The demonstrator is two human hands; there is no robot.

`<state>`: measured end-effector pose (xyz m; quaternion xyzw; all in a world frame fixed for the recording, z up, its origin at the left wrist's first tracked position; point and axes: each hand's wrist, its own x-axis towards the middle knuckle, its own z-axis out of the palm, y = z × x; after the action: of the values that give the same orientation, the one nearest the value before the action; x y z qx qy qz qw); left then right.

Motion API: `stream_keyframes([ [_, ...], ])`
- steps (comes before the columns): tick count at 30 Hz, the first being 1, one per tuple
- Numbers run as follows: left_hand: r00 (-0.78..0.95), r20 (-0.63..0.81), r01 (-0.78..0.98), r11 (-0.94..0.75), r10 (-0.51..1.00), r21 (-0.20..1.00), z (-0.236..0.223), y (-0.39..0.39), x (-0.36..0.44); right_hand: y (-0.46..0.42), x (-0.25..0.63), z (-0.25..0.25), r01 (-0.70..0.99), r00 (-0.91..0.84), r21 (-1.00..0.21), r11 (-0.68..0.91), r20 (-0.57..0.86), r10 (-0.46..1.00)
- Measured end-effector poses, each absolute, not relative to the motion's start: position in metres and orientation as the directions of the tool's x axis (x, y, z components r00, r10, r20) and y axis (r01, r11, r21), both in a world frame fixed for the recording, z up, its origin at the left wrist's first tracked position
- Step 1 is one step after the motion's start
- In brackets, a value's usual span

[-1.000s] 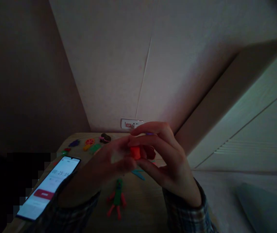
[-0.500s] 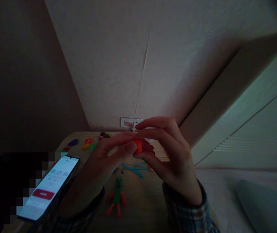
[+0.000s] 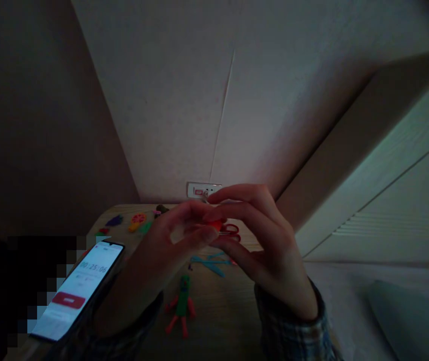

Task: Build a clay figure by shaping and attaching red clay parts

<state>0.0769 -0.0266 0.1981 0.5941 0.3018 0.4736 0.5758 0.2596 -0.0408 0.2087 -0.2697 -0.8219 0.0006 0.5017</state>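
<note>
Between the fingertips of both hands is a small orange-red lump of modelling clay (image 3: 217,225), mostly covered by fingers. My left hand (image 3: 179,234) pinches it from the left with thumb and forefinger. From the right, the thumb and fingers of my right hand (image 3: 265,238) close around it. Below them on the wooden table (image 3: 222,311) lies a clay figure (image 3: 183,301) with a green body and orange-red arms and legs. Light-blue plastic tools (image 3: 212,265) lie crossed under the hands. Behind the fingers show the red handles of scissors (image 3: 234,230).
A phone (image 3: 79,291) displaying a running timer lies on the left. Toward the back left are small coloured clay pieces: a red-and-yellow one (image 3: 138,220), a purple one (image 3: 114,220) and a green one (image 3: 146,227). A wall socket (image 3: 198,191) with a plug sits behind the table.
My right fingers have shifted down over the clay, so less of it shows. The scissors' handles are more exposed. The phone's timer has advanced a second.
</note>
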Motion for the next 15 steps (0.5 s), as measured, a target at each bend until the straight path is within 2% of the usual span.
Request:
stream_keyframes([
  [7, 0.393, 0.218, -0.264, -0.117, 0.893, 0.957, 0.1899, -0.0220, 0.0716, -0.0384, 0.2577, 0.2067, 0.466, -0.366, -0.229, 0.855, 0.830, 0.422],
  [15, 0.501, 0.241, -0.331, -0.073, 0.831, 0.941, 0.1928, -0.0228, 0.0758, -0.0388, 0.2565, 0.2083, 0.478, -0.372, -0.197, 0.856, 0.838, 0.401],
])
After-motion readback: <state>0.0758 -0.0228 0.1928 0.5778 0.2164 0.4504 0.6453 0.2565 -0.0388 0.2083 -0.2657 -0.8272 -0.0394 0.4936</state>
